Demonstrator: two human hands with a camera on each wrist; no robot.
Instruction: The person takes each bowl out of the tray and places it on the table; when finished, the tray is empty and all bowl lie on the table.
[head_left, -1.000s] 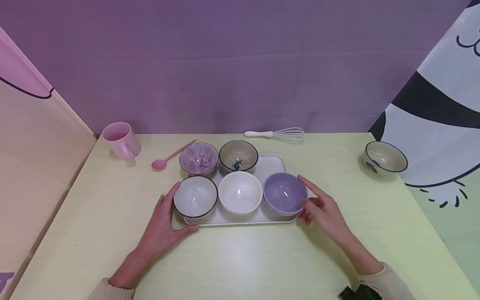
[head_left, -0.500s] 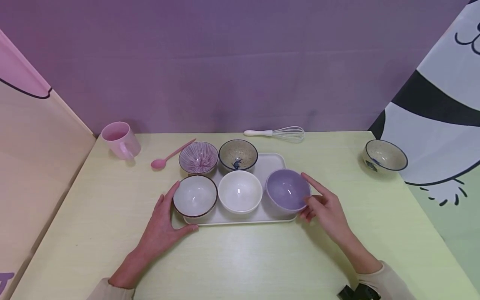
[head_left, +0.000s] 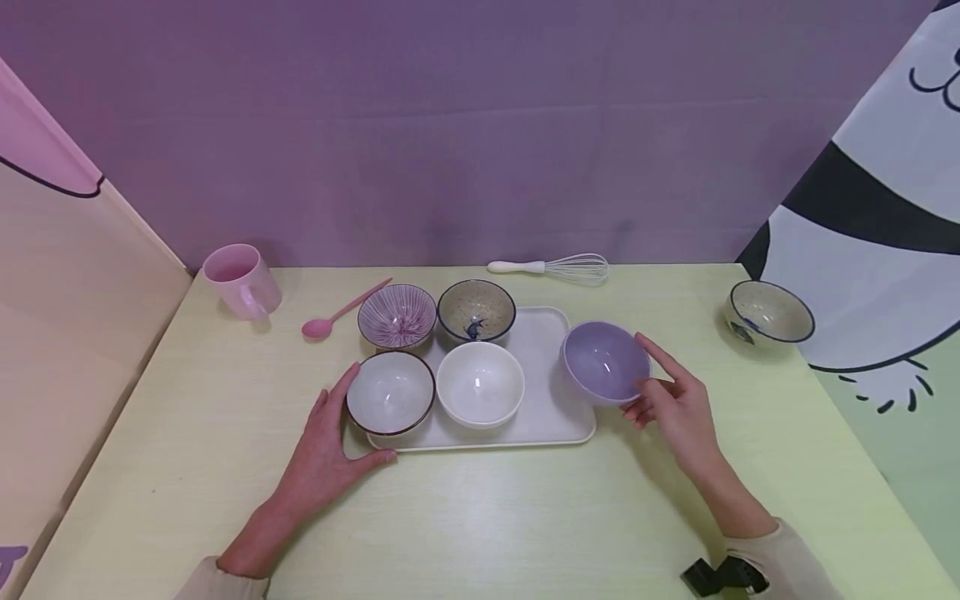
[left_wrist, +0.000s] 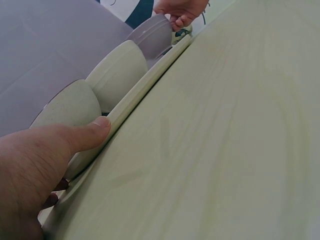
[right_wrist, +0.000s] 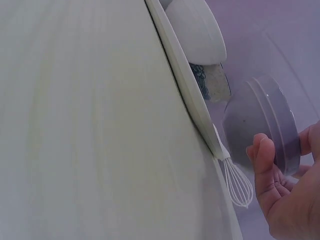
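Note:
A purple bowl (head_left: 606,363) hangs above the right end of the white tray (head_left: 551,421), its right side gripped by my right hand (head_left: 678,412). In the right wrist view this bowl is apart from the tray rim, with fingers beneath its wall. My left hand (head_left: 322,454) holds the tray's front left corner, thumb along the front rim in the left wrist view. Close by stands a white bowl with a brown rim (head_left: 392,393). On the tray too are a plain white bowl (head_left: 481,386), a purple-striped bowl (head_left: 397,317) and a speckled beige bowl (head_left: 477,311).
A pink mug (head_left: 242,282) stands at the back left, with a pink spoon (head_left: 318,328) nearer the tray. Behind the tray a white whisk (head_left: 551,267) lies along the table's back edge. Another beige bowl (head_left: 771,314) stands tilted at the table's right edge.
My right hand has lifted the purple bowl off the tray and carried it to the right and slightly back. The left hand and the other bowls have stayed in place.

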